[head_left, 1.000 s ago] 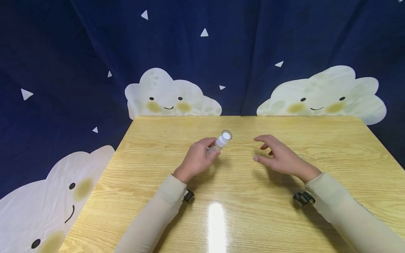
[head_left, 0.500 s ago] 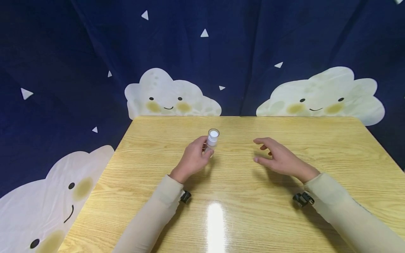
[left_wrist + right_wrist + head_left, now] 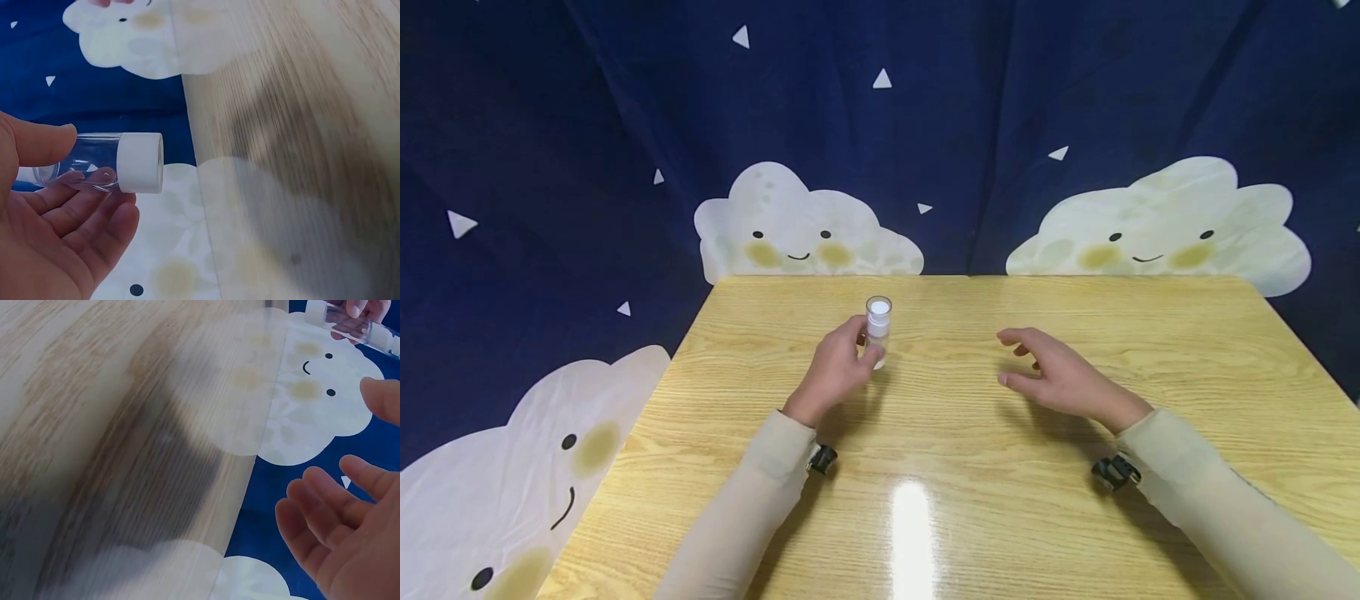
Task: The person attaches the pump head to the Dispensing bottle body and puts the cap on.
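My left hand [image 3: 833, 365] holds a small clear bottle [image 3: 878, 323] between thumb and fingers, over the left middle of the table. The bottle stands nearly upright, with a white part under a see-through cap at its top. In the left wrist view, the bottle's white base [image 3: 140, 162] sticks out past the fingertips, and the thumb lies across its transparent body. My right hand [image 3: 1060, 377] hovers to the right with loosely bent fingers and nothing in them. The right wrist view shows those fingers [image 3: 315, 506] spread apart from the thumb, with the bottle [image 3: 350, 326] in the upper right corner.
A wooden table [image 3: 970, 442] with a bright light reflection spreads beneath both arms. Behind its far edge hangs a dark blue curtain [image 3: 955, 125] printed with white clouds and triangles. Dark wrist cameras [image 3: 1116, 472] sit below both cuffs.
My left hand has carried the bottle leftward and slightly farther away, and the bottle has turned from leaning right to nearly upright. My right hand has barely moved.
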Demonstrator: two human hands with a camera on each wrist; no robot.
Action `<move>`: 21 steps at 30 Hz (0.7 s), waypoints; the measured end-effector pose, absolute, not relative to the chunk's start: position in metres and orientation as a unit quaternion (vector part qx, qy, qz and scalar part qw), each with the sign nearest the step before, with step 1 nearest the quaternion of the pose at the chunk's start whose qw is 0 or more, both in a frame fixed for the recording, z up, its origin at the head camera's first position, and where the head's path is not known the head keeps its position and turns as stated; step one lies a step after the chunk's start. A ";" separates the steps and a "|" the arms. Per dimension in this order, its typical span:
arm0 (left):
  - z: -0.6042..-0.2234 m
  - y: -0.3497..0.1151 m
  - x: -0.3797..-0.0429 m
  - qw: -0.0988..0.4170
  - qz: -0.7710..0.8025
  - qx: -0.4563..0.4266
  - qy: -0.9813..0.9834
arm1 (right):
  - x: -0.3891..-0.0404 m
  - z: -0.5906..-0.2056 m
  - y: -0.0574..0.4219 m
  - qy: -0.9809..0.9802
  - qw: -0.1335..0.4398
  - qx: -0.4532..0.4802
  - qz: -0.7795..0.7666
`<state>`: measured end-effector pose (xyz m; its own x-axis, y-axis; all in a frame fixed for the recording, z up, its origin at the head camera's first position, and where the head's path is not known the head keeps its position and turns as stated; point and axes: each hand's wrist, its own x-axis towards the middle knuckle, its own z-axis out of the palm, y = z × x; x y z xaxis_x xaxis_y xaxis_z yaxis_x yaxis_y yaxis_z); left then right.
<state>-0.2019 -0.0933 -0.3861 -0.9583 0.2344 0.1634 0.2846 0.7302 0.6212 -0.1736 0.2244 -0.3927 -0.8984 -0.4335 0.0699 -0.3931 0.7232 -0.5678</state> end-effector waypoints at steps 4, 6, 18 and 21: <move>-0.387 -0.098 -0.205 0.028 -0.352 -0.130 -0.927 | -0.173 -0.394 0.225 0.929 0.023 -0.227 -0.290; -0.387 -0.101 -0.206 0.023 -0.357 -0.124 -0.926 | -0.173 -0.395 0.226 0.930 0.012 -0.229 -0.288; -0.389 -0.120 -0.218 0.010 -0.357 -0.080 -0.931 | -0.169 -0.400 0.227 0.924 -0.041 -0.234 -0.298; -0.388 -0.126 -0.221 0.014 -0.352 -0.070 -0.933 | -0.169 -0.400 0.228 0.924 -0.041 -0.235 -0.300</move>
